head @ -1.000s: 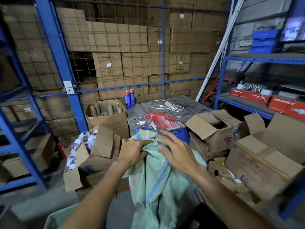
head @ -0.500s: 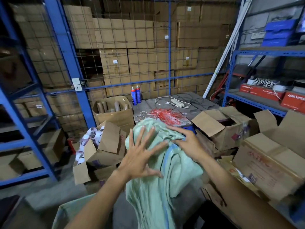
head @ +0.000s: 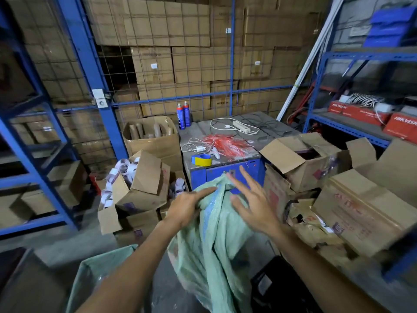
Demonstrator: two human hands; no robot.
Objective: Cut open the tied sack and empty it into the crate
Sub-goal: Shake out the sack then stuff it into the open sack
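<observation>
My left hand [head: 187,205] grips the green sack [head: 209,240] near its top, straight ahead at twelve o'clock; my right hand [head: 252,204] hovers spread. I should bunch the neck firmly, exposing the tie before cutting.

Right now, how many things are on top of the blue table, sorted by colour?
Blue spray cans: 2
White power strip: 1
White charger with cable: 1
Red bundle of strips: 1
Blue-and-yellow tape roll: 1
Total: 6, on the blue table.
</observation>
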